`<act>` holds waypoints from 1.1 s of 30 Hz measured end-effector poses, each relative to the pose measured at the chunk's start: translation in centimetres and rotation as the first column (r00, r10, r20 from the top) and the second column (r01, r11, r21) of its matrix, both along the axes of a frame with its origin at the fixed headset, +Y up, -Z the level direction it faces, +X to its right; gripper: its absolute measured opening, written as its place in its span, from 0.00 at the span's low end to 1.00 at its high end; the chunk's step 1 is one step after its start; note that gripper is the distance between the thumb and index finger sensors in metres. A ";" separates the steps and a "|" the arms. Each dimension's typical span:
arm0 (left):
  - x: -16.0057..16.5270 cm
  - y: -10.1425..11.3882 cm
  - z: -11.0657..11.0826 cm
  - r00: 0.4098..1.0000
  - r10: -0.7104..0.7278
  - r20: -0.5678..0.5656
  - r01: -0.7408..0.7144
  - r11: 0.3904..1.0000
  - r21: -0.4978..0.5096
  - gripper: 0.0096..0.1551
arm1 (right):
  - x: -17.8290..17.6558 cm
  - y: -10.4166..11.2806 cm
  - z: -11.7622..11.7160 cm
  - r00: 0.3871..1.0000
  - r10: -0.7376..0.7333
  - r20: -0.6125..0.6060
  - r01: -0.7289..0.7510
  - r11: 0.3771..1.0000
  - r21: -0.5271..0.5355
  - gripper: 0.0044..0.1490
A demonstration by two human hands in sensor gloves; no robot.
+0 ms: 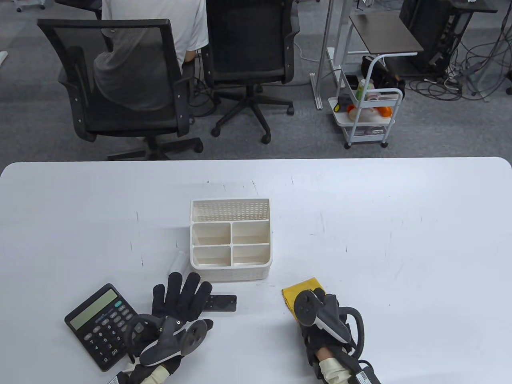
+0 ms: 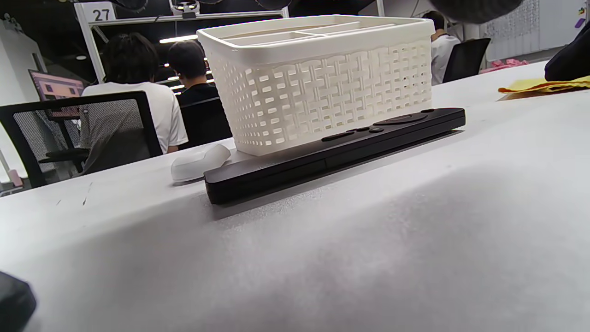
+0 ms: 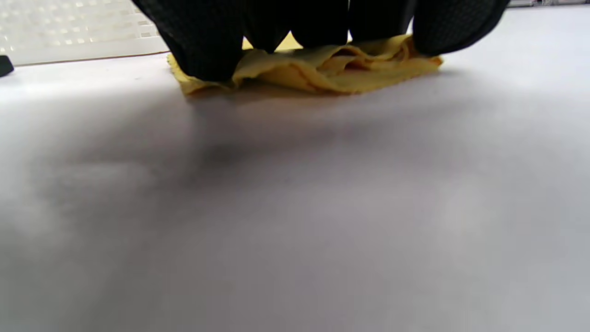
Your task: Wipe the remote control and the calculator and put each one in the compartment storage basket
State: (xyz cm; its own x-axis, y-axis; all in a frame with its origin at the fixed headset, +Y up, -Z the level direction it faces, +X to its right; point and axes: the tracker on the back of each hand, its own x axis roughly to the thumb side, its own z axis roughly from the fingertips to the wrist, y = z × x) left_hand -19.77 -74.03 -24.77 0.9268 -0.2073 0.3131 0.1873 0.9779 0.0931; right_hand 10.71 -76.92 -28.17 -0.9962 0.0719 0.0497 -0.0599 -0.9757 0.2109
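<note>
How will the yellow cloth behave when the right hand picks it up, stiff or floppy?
Probably floppy: the yellow cloth already bunches into folds under the right hand's fingers. It looks thin and light, so it should drape rather than hold shape. Pushed along the smooth white table, it would likely crumple or slide, not roll.

Basket (image 1: 231, 272) blocks far side of remote (image 1: 222, 303); small white object (image 2: 199, 162) beside, possibly touching.

Black gloves (image 1: 182, 298), grey trackers (image 1: 172, 340), seemingly cream cuffs (image 1: 334, 370).
</note>
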 end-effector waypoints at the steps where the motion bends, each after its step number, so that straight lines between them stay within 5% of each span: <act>1: 0.0 0.0 0.0 1.000 0.001 0.001 -0.001 1.000 0.000 0.47 | -0.1 0.1 0.0 1.000 0.011 -0.003 -0.011 1.000 0.005 0.40; 11: 0.1 -0.1 0.1 1.000 -0.006 0.003 0.006 1.000 -0.002 0.47 | 0.4 0.3 -0.2 1.000 0.028 0.009 -0.029 0.998 0.064 0.35; 19: 0.0 0.0 0.1 1.000 0.003 -0.003 -0.003 1.000 0.000 0.47 | 1.2 1.3 0.2 0.975 -0.215 0.058 0.211 0.974 0.077 0.32; 33: -0.1 0.0 0.2 1.000 0.005 -0.011 -0.005 1.000 -0.013 0.47 | 0.7 4.5 2.6 0.805 -0.571 -0.159 0.587 0.731 0.348 0.32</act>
State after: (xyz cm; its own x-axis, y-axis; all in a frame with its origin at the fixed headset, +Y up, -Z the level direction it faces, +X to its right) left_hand -19.90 -74.05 -24.57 0.9313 -0.1986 0.3052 0.1832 0.9799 0.0787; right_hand 11.46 -72.45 -25.58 -0.7641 0.6028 0.2298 -0.6384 -0.7577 -0.1355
